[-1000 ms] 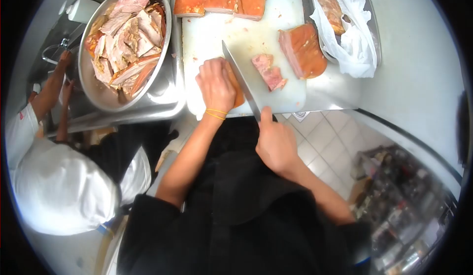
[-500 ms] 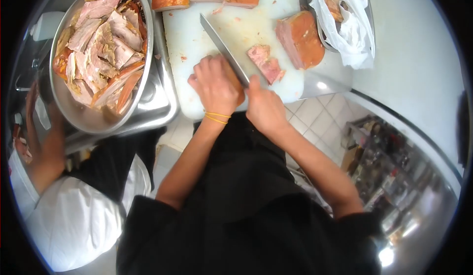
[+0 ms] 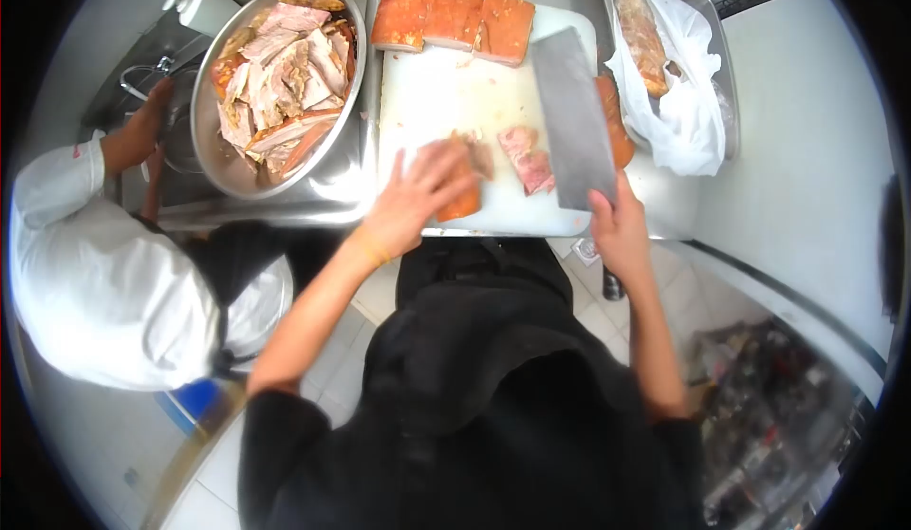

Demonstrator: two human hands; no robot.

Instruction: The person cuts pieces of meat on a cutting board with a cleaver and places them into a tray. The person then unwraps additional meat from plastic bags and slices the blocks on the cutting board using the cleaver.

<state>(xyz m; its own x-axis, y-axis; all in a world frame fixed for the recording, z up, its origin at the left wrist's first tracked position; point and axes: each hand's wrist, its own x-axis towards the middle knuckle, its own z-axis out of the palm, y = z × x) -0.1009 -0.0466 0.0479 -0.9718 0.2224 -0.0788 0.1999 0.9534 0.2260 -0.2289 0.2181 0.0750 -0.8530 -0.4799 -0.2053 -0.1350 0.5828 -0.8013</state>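
A broad cleaver (image 3: 574, 122) is in my right hand (image 3: 619, 231), whose fingers wrap round its handle. The blade is raised over the board's right side, its flat face towards me, partly hiding a pork block (image 3: 615, 122). My left hand (image 3: 422, 193), with a yellow band at the wrist, reaches across a brown-skinned pork piece (image 3: 460, 203) at the board's near edge. Its fingers look spread and are blurred by motion. A small cut slice (image 3: 481, 155) is at the fingertips. Between the hands, pink meat scraps (image 3: 527, 160) lie on the white cutting board (image 3: 418, 93).
Skin-on pork blocks (image 3: 455, 19) line the board's far edge. To the left stands an oval metal bowl (image 3: 201, 122) heaped with sliced meat. A metal tray (image 3: 726, 84) at right holds meat in a white plastic bag (image 3: 688, 131). A white-sleeved co-worker (image 3: 114, 264) stands close at left.
The cleaver has come away from the pork piece, moving right and turning flat side up. My left hand has loosened from its curled hold and its fingers have spread. The whole view has shifted.
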